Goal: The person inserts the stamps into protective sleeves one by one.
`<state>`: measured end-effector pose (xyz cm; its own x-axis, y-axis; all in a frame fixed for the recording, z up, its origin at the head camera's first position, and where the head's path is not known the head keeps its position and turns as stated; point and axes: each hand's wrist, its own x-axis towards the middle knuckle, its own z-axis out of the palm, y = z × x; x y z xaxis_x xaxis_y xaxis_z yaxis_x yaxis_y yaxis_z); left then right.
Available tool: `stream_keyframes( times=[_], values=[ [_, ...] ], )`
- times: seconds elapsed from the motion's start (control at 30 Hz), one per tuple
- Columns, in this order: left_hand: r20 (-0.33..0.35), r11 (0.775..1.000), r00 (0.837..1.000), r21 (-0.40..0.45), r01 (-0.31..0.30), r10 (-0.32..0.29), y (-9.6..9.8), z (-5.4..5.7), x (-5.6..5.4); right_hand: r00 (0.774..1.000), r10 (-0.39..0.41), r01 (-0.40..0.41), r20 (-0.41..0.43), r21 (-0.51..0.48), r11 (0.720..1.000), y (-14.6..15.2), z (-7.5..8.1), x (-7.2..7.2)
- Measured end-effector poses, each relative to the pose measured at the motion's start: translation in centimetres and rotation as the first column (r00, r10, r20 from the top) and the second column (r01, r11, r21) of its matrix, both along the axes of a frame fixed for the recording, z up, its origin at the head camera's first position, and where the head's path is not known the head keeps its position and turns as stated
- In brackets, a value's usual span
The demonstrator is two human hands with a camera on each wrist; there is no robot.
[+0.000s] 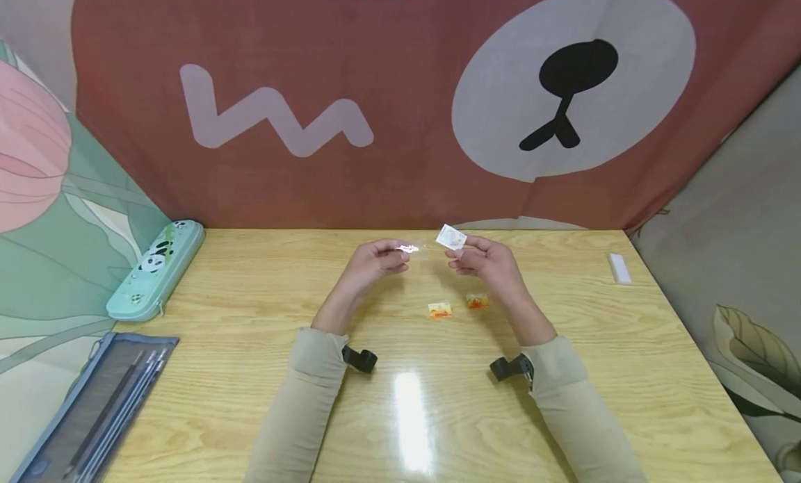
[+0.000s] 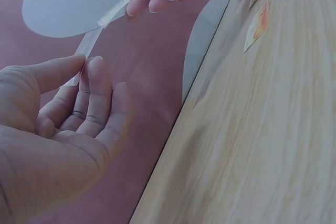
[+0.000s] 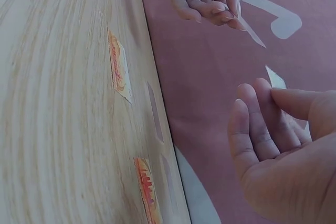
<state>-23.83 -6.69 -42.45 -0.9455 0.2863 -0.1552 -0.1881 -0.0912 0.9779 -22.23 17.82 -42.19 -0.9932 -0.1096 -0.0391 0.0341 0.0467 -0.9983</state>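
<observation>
My left hand pinches a small clear plastic piece that shines with glare, above the far part of the table. Seen from the left wrist, this plastic piece sticks out past the thumb and index finger. Across from it, my right hand holds a small white printed card by its lower right part, tilted up. In the head view a narrow gap separates the card from the plastic. Below the hands lie two small orange-and-yellow printed pieces, one on the left and one on the right.
A mint pencil case with pandas lies at the back left of the wooden table. Nearer on the left is a mesh pouch with several pencils. A small white block lies far right. A printed cloth hangs behind.
</observation>
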Motion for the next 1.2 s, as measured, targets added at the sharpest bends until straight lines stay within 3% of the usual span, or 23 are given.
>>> stream_keyframes(
  times=[0.37, 0.67, 1.2],
  values=[
    [-0.009, 1.0, 1.0, -0.017, 0.001, -0.002, -0.08, 0.11, 0.13, 0.999, -0.017, 0.019, 0.032, -0.062, 0.998, -0.04, 0.15, 0.22],
    [0.002, 1.0, 1.0, 0.012, 0.02, -0.02, 0.07, -0.03, 0.09, 0.998, -0.063, 0.063, 0.011, -0.06, 0.996, -0.16, 0.05, 0.31],
    [0.006, 0.998, 1.0, 0.057, 0.019, -0.019, 0.3, -0.13, -0.02, 0.992, -0.094, 0.104, 0.086, -0.133, 0.986, -0.02, 0.21, 0.33]
  ],
)
